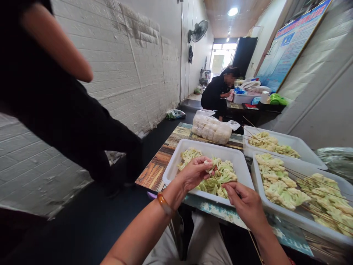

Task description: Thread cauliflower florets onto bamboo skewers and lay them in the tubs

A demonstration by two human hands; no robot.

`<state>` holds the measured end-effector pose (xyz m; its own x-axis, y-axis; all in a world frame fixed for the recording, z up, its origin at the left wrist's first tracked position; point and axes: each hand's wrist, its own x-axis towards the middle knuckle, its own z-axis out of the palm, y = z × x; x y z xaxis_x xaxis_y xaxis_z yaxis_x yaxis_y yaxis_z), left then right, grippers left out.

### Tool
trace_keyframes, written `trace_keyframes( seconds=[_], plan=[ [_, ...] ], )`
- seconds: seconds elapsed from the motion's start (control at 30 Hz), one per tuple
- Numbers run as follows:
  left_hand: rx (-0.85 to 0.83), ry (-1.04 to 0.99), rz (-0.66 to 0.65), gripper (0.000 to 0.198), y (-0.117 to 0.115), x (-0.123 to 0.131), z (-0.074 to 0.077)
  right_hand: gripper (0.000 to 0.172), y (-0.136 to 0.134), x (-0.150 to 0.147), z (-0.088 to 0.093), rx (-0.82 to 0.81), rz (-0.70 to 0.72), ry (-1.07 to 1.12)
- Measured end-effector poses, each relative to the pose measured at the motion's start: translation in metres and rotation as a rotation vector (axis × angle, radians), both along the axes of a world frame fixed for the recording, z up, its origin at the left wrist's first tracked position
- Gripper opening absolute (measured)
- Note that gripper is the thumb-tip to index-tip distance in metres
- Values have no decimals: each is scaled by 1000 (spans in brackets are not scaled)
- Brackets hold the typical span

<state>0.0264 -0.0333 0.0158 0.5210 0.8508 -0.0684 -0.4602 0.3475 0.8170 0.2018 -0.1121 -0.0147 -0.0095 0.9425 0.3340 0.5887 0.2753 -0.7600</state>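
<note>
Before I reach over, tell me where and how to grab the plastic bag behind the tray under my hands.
Take the plastic bag by the loose plastic at its top, probably best from above: that part stands slack over bulging, rounded contents, and the tray lies across the near side.

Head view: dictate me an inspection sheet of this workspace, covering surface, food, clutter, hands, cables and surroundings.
Surface: table with multicoloured wood-plank pattern, bearing three white plastic trays.
Job's things: pale green-and-white cauliflower florets in all three trays; thin brown sticks.
Clutter: clear plastic bag of round whitish items on the table; plastic package on the floor.
Left hand: fingers pinch a floret above the nearest tray.
Right hand: fingers at another floret, exact grip unclear.
Cables: nothing seen on the table.
Surroundings: standing person in black at left; second person in black, bent forward, behind; grey wall fan.
</note>
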Motion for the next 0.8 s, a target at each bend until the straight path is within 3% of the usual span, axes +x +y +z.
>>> trace_keyframes(
  seconds=[0.27, 0.47, 0.8],
  plan=[
    [31, 109, -49, 31, -5, 7, -2, 35, 3, -5, 4, -19, -14, 49],
    [123, 130, 39, 30, -6, 5, -5, 38, 4, -3, 2, -67, -13, 108],
    [239, 156, 16, 30, -8, 7, -4, 38, 3, -6, 1, -93, -7, 118]
  ],
)
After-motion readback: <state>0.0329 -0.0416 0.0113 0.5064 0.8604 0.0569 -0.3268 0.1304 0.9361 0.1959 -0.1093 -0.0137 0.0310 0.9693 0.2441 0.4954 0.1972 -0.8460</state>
